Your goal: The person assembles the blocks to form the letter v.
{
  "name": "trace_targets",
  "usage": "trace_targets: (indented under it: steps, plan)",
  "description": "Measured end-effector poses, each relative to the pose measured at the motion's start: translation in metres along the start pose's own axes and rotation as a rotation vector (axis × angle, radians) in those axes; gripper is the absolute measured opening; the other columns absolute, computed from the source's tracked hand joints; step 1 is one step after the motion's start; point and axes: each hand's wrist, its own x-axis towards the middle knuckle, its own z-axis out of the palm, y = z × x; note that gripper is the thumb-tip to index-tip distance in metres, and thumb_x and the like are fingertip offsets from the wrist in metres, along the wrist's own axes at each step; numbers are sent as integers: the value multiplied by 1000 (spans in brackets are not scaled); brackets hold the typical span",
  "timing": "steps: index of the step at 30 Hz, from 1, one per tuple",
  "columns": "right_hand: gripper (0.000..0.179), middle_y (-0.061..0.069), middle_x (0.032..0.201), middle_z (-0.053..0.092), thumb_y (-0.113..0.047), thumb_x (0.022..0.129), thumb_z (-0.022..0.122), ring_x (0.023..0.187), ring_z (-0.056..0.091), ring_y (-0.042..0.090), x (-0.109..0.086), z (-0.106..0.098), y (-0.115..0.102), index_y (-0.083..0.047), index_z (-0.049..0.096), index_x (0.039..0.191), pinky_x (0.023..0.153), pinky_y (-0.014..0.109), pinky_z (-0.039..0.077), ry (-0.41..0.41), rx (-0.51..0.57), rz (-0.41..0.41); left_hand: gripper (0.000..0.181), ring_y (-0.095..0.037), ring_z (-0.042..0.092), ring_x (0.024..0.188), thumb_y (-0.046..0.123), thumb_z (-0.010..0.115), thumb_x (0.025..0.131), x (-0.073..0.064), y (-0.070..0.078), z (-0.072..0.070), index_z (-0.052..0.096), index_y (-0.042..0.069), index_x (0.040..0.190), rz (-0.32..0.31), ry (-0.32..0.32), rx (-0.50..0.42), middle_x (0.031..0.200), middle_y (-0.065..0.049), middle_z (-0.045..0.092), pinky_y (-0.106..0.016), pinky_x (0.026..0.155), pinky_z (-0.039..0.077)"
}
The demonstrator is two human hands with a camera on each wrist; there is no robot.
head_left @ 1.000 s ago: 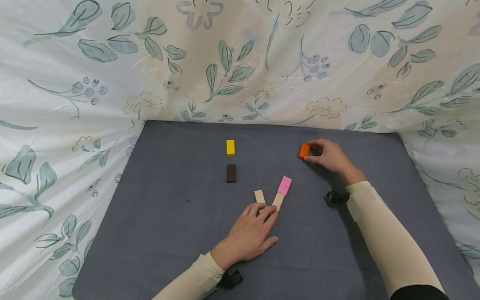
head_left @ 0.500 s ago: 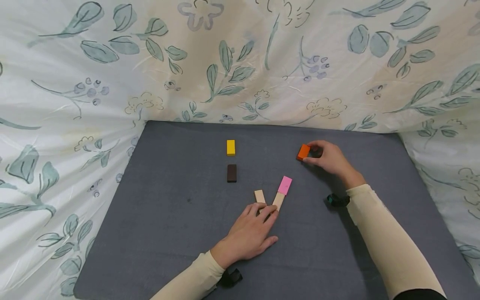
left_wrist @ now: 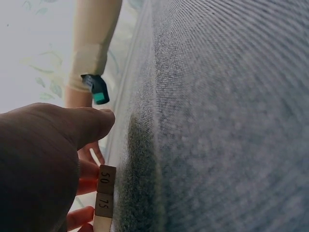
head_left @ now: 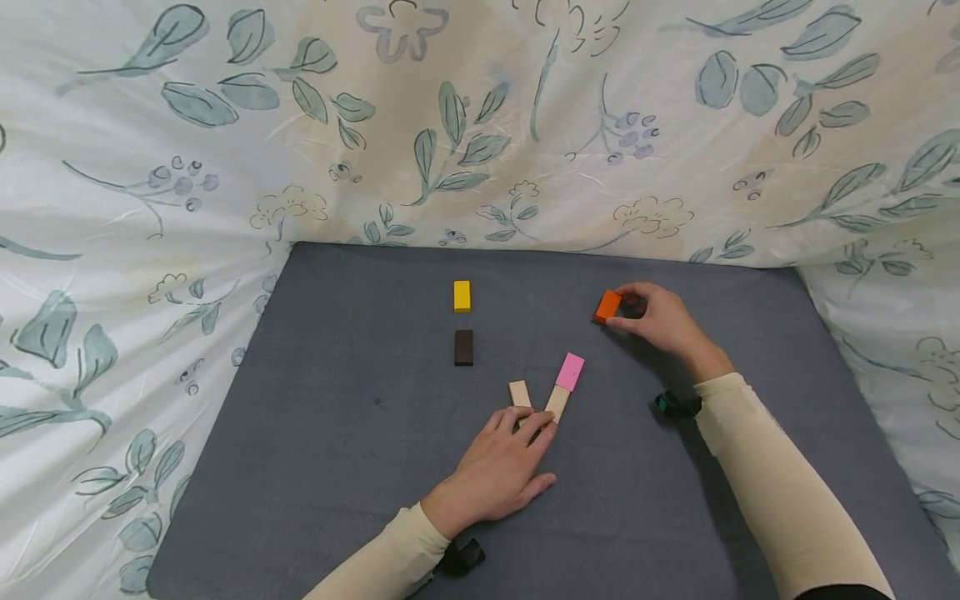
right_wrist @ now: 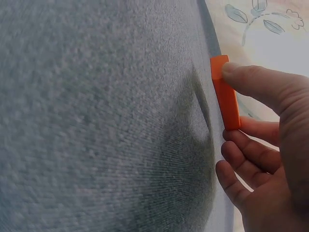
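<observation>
My right hand [head_left: 663, 321] pinches an orange block [head_left: 607, 307] by its ends between thumb and fingers, at the back right of the grey cloth. In the right wrist view the thumb [right_wrist: 256, 79] presses the upper end of that block, close over the cloth. Extended fingers of my left hand [head_left: 495, 471] rest on pale wooden blocks and partly hide them. One wooden block [head_left: 518, 392] pokes out to the left; another [head_left: 557, 402] slants right, a pink block [head_left: 570, 372] at its far end. The left wrist view shows a block marked 50 [left_wrist: 106, 179] beside one marked 75 [left_wrist: 104, 205].
A yellow block [head_left: 462, 297] lies at the back middle, a dark brown block [head_left: 463, 347] nearer than it. Behind the grey cloth surface [head_left: 337, 467] hangs a leaf-patterned white curtain [head_left: 300, 150], which also runs down both sides.
My right hand and the orange block have shifted very slightly toward the near left. My left hand and the other blocks stay in place.
</observation>
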Motion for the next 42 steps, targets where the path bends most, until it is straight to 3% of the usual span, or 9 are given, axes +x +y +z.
trace_targets:
  steps: [42]
  plan:
    - [64, 24, 133, 64, -35, 95, 87, 116, 61, 43, -15, 8, -13, 0, 63, 143, 103, 63, 50, 11, 9, -14, 68, -26, 43, 142, 58, 62, 108, 1, 1, -2, 54, 15, 159, -10, -32, 9, 161, -3, 46, -46, 120, 38]
